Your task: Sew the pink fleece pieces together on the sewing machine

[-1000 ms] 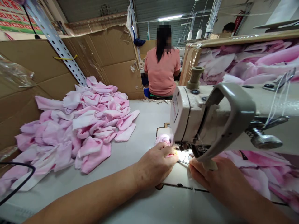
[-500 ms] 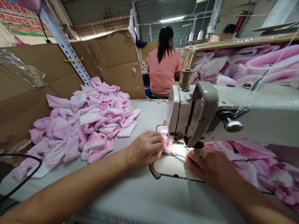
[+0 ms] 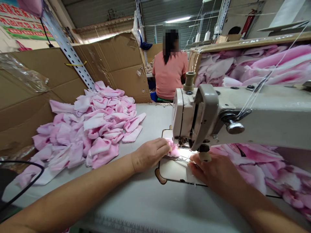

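A white sewing machine (image 3: 267, 119) stands on the pale table, its lamp lighting the needle area. Left of the needle, my left hand (image 3: 152, 153) is closed on a small pink fabric piece (image 3: 173, 148), with the fingers bent at its edge. My right hand (image 3: 216, 170) lies on the other side of the needle, partly behind the machine's knob. Its fingertips are pressed together near the lit plate, and what they hold, if anything, I cannot make out. The metal machine bed (image 3: 173, 170) shows between and below the hands.
A heap of pink and white fabric pieces (image 3: 97, 126) lies at the left against cardboard (image 3: 116, 64). More pink pieces (image 3: 262, 161) sit behind and right of the machine, and a box (image 3: 194, 64) of them stands beyond. A person (image 3: 170, 72) sits ahead, back turned.
My left hand has shifted slightly, showing more of the pink fabric at its fingertips. My right hand stays by the needle. The view has moved a little.
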The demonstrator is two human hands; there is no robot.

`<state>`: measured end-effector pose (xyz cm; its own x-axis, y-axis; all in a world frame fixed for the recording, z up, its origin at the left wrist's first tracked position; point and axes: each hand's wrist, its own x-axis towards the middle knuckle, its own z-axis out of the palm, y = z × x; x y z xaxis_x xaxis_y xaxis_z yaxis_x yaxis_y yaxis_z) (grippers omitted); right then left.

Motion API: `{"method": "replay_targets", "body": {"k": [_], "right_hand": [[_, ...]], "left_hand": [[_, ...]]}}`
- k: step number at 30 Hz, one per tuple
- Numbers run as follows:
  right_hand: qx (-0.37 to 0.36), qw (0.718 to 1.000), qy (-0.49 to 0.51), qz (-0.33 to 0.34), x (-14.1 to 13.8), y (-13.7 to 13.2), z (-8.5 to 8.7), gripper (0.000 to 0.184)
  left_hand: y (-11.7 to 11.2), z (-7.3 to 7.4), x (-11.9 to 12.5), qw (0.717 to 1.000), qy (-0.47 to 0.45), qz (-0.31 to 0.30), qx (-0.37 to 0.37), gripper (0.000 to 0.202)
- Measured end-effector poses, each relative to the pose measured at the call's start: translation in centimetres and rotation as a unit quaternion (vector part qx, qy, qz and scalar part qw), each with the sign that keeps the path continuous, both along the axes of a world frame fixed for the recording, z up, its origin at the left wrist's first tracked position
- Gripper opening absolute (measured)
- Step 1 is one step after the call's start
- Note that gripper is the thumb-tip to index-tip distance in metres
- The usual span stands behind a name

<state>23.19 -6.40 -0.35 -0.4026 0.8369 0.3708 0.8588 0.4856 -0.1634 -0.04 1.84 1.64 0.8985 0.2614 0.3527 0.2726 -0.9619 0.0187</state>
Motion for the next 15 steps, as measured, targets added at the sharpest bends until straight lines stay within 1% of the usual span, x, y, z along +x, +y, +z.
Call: {"method": "replay_targets", "body": {"k": [3,6,8,11,15], "right_hand": [[0.006,1.000,-0.010,0.013,-0.2,0.0,-0.2,0.022],[-0.024,0.999,-0.012,0.022,-0.3,-0.2,-0.1,0.023],[-0.051,0.999,-0.010,0.016,-0.3,-0.4,0.1,0.025],[-0.063,0.998,-0.008,0.014,-0.4,-0.6,0.3,0.025],[-0.056,0.998,-0.007,0.022,-0.4,-0.5,0.2,0.024]], "left_hand": [[-0.8,0.3,0.3,0.998,0.036,0.005,0.047,0.022],[-1.6,0.7,0.7,0.993,0.075,0.012,0.087,0.021],[-2.0,0.9,0.9,0.990,0.095,0.006,0.100,0.019],[-2.2,1.1,1.1,0.987,0.110,-0.007,0.115,0.015],[-2.0,1.1,1.1,0.983,0.119,0.015,0.142,0.014]]}}
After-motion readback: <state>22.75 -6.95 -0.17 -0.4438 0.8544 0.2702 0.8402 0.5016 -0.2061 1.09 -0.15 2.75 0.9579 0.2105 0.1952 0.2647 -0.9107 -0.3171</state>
